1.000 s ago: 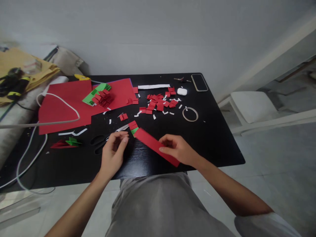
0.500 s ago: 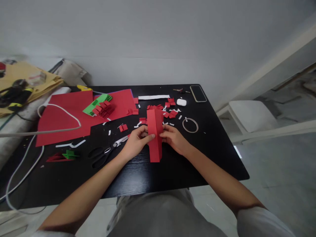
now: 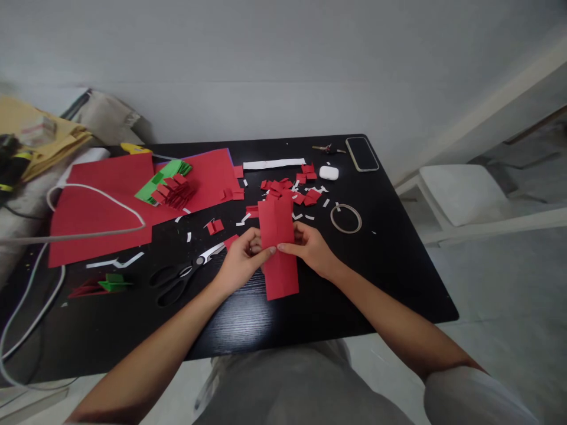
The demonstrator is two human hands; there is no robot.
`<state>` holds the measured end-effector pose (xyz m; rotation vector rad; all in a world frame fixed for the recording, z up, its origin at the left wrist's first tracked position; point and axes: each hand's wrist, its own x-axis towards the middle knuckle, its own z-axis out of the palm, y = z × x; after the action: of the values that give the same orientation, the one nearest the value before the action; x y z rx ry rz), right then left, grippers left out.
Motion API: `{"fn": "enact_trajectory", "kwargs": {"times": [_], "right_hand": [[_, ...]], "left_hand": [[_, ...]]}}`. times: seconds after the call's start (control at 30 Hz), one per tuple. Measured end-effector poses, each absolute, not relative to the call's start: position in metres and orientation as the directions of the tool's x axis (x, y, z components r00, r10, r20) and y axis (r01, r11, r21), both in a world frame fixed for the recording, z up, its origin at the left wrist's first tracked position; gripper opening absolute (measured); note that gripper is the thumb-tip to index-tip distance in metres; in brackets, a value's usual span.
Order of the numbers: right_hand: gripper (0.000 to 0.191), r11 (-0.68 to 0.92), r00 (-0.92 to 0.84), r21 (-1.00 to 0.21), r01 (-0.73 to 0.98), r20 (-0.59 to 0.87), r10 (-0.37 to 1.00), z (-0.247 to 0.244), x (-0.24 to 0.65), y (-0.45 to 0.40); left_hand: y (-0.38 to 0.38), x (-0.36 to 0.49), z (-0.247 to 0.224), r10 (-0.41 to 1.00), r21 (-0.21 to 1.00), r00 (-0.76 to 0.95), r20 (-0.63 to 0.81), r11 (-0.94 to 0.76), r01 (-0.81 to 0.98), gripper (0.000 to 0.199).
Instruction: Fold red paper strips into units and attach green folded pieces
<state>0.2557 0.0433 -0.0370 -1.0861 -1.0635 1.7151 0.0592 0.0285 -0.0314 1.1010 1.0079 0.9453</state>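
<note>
A strip of red paper (image 3: pixel 282 271) with lengthwise creases is held upright above the black table. My left hand (image 3: pixel 245 254) pinches its left edge, thumb on the front and fingers behind. On the other side my right hand (image 3: pixel 312 251) grips the right edge the same way, and the two thumb tips nearly meet at the middle. Beyond the strip lies a pile of small folded red paper pieces (image 3: pixel 277 188), partly hidden by it. Black-handled scissors (image 3: pixel 188 273) rest left of my left hand, blades towards it.
Large red sheets (image 3: pixel 101 218) lie at left, with folded green paper (image 3: pixel 166 177) on them. A white cable (image 3: pixel 95 236) crosses the left side. At right are a metal-looking ring (image 3: pixel 346 229), a white earbud case (image 3: pixel 329 173), keys (image 3: pixel 328 149) and a phone (image 3: pixel 362 154). White paper scraps are scattered about.
The red strip has opened from a folded, angled shape to nearly flat, facing me. My right thumb has come round onto its front. The whole view has shifted slightly.
</note>
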Motion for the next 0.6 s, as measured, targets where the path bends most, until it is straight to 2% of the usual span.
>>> {"fn": "enact_trajectory", "kwargs": {"times": [0.6], "right_hand": [[0.038,-0.222,-0.274,-0.952,-0.21,-0.16,0.948,-0.0359,0.2542,0.0425]], "left_hand": [[0.033,0.0537,-0.0228,0.942,0.975,0.284,-0.18,0.21,-0.077,0.037]]}}
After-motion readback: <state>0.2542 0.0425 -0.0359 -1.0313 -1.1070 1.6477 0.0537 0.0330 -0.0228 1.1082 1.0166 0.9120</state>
